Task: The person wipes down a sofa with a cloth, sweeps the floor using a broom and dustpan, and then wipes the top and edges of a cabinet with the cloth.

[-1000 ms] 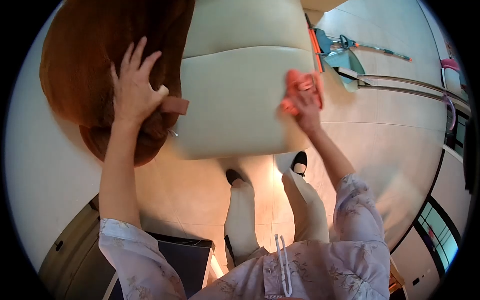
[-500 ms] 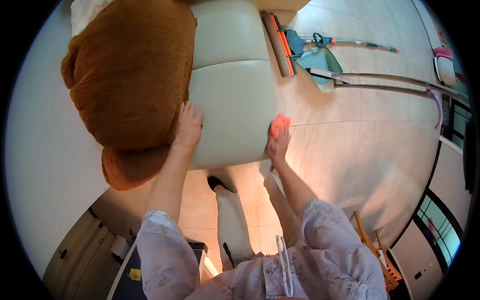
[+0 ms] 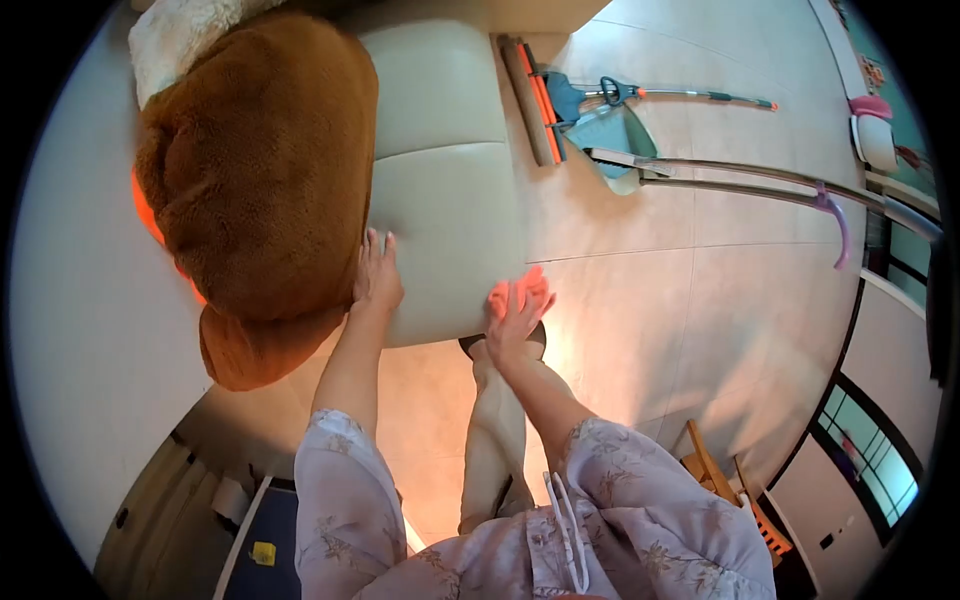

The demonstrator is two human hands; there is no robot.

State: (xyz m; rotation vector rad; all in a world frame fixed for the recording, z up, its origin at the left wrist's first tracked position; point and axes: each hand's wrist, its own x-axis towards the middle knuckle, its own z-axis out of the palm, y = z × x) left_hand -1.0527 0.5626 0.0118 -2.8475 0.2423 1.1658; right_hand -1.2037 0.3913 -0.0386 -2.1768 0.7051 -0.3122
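My left hand [image 3: 377, 277] rests at the near end of a pale green padded seat [image 3: 440, 215], fingers stretched out, its outer side against a large brown plush cushion [image 3: 265, 170]. At the seat's near right corner, my right hand [image 3: 512, 328] presses a coral-pink cloth [image 3: 522, 290] to the edge. Its fingers lie over the cloth, which bunches out beyond them. The cushion covers the left part of the seat, and a fold of it hangs over the near end.
On the floor to the right lie a sponge mop [image 3: 545, 100], a dustpan [image 3: 620, 135] and a long-handled brush [image 3: 630, 160]. A white fluffy item [image 3: 185, 45] sits behind the cushion. Nearer me stand a wooden chair [image 3: 710, 465] and a dark-topped piece of furniture [image 3: 262, 520].
My right hand has moved with the cloth down and left, round toward the seat's near corner. My left hand stays beside the cushion. My legs have shifted, and the view has moved slightly.
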